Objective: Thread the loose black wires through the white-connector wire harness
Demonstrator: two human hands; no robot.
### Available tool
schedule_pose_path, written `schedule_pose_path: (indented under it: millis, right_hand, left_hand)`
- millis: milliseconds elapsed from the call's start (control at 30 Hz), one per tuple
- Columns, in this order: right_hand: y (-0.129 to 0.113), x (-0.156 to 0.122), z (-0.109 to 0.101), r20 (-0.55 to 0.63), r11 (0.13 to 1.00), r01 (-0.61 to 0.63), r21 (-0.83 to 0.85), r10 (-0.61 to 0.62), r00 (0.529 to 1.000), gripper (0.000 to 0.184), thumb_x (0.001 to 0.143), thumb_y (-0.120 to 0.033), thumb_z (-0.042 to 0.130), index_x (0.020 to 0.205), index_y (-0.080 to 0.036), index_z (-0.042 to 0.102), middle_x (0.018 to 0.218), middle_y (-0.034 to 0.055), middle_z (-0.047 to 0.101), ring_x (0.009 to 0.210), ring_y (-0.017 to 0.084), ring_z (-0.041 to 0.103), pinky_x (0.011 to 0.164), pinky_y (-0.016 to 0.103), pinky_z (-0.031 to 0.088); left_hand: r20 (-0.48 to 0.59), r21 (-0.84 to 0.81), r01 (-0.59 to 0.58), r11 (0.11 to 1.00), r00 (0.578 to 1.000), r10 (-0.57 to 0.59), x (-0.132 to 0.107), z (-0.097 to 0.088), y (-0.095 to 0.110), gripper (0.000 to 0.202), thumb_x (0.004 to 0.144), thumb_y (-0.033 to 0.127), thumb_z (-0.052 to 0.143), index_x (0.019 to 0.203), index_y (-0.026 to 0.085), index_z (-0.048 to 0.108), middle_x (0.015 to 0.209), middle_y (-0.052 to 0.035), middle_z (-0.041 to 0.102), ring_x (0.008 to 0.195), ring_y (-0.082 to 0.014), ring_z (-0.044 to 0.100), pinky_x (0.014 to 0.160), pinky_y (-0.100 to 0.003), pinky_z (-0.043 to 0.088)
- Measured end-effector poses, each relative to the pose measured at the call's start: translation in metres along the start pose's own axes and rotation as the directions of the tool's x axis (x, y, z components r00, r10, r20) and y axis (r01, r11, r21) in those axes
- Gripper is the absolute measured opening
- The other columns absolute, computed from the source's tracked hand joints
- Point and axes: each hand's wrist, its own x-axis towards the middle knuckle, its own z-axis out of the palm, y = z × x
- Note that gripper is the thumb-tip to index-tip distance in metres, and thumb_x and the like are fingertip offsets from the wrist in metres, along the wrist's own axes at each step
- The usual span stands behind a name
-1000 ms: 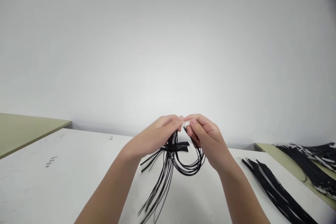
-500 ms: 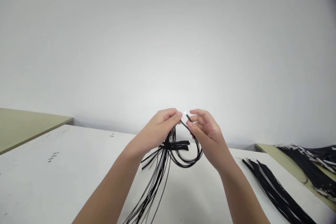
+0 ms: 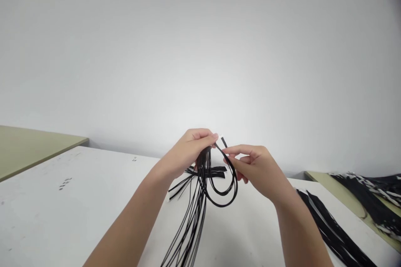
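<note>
A bundle of thin black cables point(image 3: 200, 200) hangs from my left hand point(image 3: 197, 146), whose thumb and fingers pinch its upper end. Some of the cables curve round in a loop to the right, and a small white connector point(image 3: 221, 137) sticks up by the left fingertips. My right hand point(image 3: 255, 164) is closed at the loop's right side, thumb and forefinger pinching a black strand below the connector. Behind the hanging bundle, more black cables with white ends point(image 3: 219, 172) lie on the white table point(image 3: 103, 208).
Flat black cables point(image 3: 335, 229) lie on the table at the right. Beyond them, a pile of black cables with white ends point(image 3: 376, 200) rests on a greenish board point(image 3: 316, 176). Another greenish surface point(image 3: 37, 146) is at the left. A pale wall point(image 3: 200, 50) stands behind.
My right hand has lowered and turned, its fingers closing from a looser spread onto the strand. The cable loop has shifted and the hanging ends have swung right. My left hand stays nearly in place.
</note>
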Motion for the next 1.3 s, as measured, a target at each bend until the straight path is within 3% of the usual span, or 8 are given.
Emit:
schedule_pose_path:
  millis: [100, 267, 367, 567, 833, 1000, 1167, 1300]
  right_hand:
    - [-0.002, 0.002, 0.002, 0.107, 0.984, -0.033, 0.175, 0.014, 0.994, 0.023, 0.084, -0.034, 0.060, 0.102, -0.021, 0.068, 0.083, 0.0028, 0.065, 0.060, 0.011, 0.062, 0.053, 0.023, 0.049]
    - [-0.002, 0.005, 0.008, 0.290, 0.920, -0.143, 0.364, 0.034, 0.957, 0.018, 0.083, -0.032, 0.061, 0.094, -0.018, 0.064, 0.082, 0.0018, 0.066, 0.058, 0.010, 0.065, 0.054, 0.021, 0.052]
    - [-0.002, 0.005, 0.014, 0.337, 0.916, -0.149, 0.372, 0.017, 0.942, 0.020, 0.079, -0.035, 0.065, 0.081, -0.016, 0.060, 0.076, 0.0018, 0.065, 0.055, 0.011, 0.065, 0.051, 0.021, 0.052]
    - [-0.009, -0.001, 0.033, 0.311, 0.957, -0.058, 0.284, -0.035, 0.950, 0.019, 0.072, -0.032, 0.071, 0.074, -0.017, 0.059, 0.062, -0.0017, 0.058, 0.055, 0.012, 0.059, 0.053, 0.025, 0.049]
    - [-0.009, 0.000, 0.047, 0.096, 0.999, 0.012, 0.053, -0.017, 0.995, 0.025, 0.062, -0.031, 0.076, 0.062, -0.018, 0.054, 0.059, -0.0023, 0.053, 0.055, 0.012, 0.049, 0.049, 0.024, 0.036]
    - [-0.007, 0.001, 0.047, 0.115, 0.999, 0.040, 0.017, -0.042, 0.992, 0.020, 0.063, -0.030, 0.073, 0.064, -0.018, 0.057, 0.061, -0.0010, 0.054, 0.058, 0.013, 0.050, 0.050, 0.025, 0.037]
    - [-0.006, 0.002, 0.047, 0.114, 0.994, 0.108, 0.008, -0.108, 0.988, 0.020, 0.068, -0.021, 0.065, 0.058, -0.019, 0.047, 0.054, -0.0034, 0.047, 0.052, 0.011, 0.045, 0.047, 0.024, 0.034]
    - [-0.004, 0.004, 0.048, 0.094, 0.996, 0.087, 0.021, -0.089, 0.992, 0.027, 0.074, -0.027, 0.060, 0.057, -0.019, 0.041, 0.052, -0.0038, 0.042, 0.049, 0.010, 0.044, 0.045, 0.024, 0.034]
  left_hand:
    - [-0.017, -0.027, 0.005, 1.000, 1.000, -0.006, 0.000, 0.000, 0.000, 0.039, 0.080, 0.055, 0.054, 0.065, 0.020, 0.047, 0.055, 0.0049, 0.026, 0.043, -0.0076, 0.026, 0.037, -0.021, 0.019]
    - [-0.132, -0.033, -0.075, 0.997, 0.989, 0.070, 0.003, 0.007, -0.001, 0.038, 0.081, 0.050, 0.054, 0.061, 0.018, 0.045, 0.053, 0.0049, 0.028, 0.043, -0.0072, 0.028, 0.041, -0.022, 0.020]
    - [-0.207, -0.042, -0.135, 0.990, 0.971, 0.124, 0.005, 0.012, -0.003, 0.039, 0.081, 0.044, 0.054, 0.057, 0.018, 0.037, 0.052, 0.0053, 0.025, 0.045, -0.0069, 0.026, 0.044, -0.023, 0.020]
    - [-0.294, -0.156, -0.085, 0.984, 0.955, 0.036, 0.010, 0.018, -0.006, 0.034, 0.078, 0.040, 0.055, 0.057, 0.018, 0.039, 0.049, 0.0050, 0.029, 0.043, -0.0070, 0.030, 0.041, -0.022, 0.020]
    - [-0.096, -0.411, 0.103, 0.906, 0.983, -0.155, 0.010, 0.026, -0.008, 0.032, 0.079, 0.046, 0.054, 0.065, 0.020, 0.040, 0.044, 0.0061, 0.033, 0.035, -0.0091, 0.036, 0.037, -0.023, 0.029]
    - [0.071, -0.557, 0.288, 0.779, 0.951, -0.301, 0.009, 0.028, -0.006, 0.031, 0.081, 0.044, 0.054, 0.066, 0.019, 0.042, 0.044, 0.0047, 0.040, 0.036, -0.0090, 0.041, 0.037, -0.021, 0.031]
    - [0.124, -0.577, 0.339, 0.743, 0.936, -0.330, 0.009, 0.024, -0.008, 0.030, 0.081, 0.045, 0.054, 0.070, 0.018, 0.048, 0.050, 0.0019, 0.049, 0.041, -0.0094, 0.047, 0.039, -0.020, 0.034]
    - [0.150, -0.572, 0.316, 0.757, 0.947, -0.282, 0.008, 0.021, -0.012, 0.030, 0.081, 0.046, 0.056, 0.072, 0.018, 0.050, 0.054, 0.0012, 0.052, 0.046, -0.0103, 0.052, 0.045, -0.021, 0.041]
